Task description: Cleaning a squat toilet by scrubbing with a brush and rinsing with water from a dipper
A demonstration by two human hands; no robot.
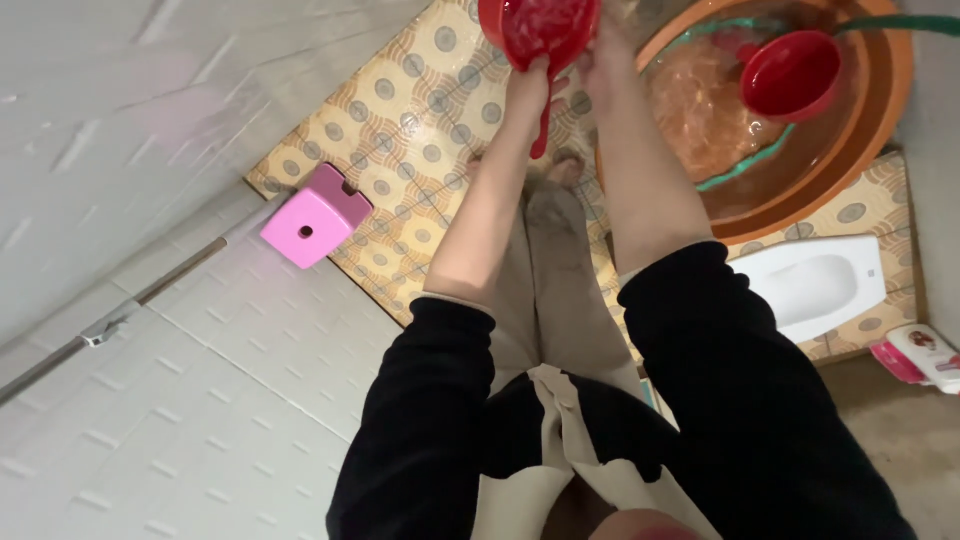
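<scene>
The person wears a black long-sleeved top; both sleeves (440, 400) are pushed up so the forearms are bare, and each shows a thin pale cuff edge at its far end. Over the top hangs a beige apron (560, 470) with a stitched edge, and below it are greyish-beige trousers (555, 270). The left hand (528, 80) and right hand (600, 55) are bare, without gloves or rings visible.

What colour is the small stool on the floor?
The stool is pink, seen clearly in the head view.

Orange basin (880, 110) (red bowl (792, 75) floating) blocks right; pink stool (312, 215) left, open tiled floor (420, 120) btwn.
</scene>
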